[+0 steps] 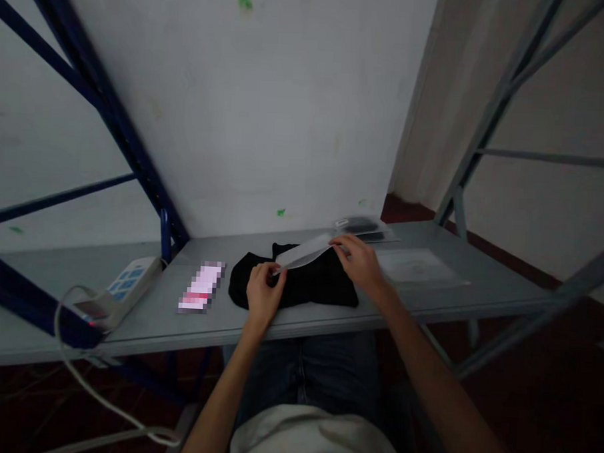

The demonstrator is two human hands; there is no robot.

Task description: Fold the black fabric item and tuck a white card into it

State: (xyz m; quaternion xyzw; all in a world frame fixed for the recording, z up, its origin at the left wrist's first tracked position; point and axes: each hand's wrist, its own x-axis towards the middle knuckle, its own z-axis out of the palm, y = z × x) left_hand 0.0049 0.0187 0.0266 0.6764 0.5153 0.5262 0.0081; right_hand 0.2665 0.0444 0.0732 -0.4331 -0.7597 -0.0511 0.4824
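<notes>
We've got each grip closed on the clear plastic bag (305,252), left hand (265,294) and right hand (359,264) pinching opposite ends, over black fabric (312,284) on the bench (150,320).

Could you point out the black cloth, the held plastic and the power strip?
Black cloth (312,285): head view, middle of its fabric.
Held plastic (303,252): head view, middle of its pale surface.
Power strip (128,282): head view, its top face with sockets.
</notes>
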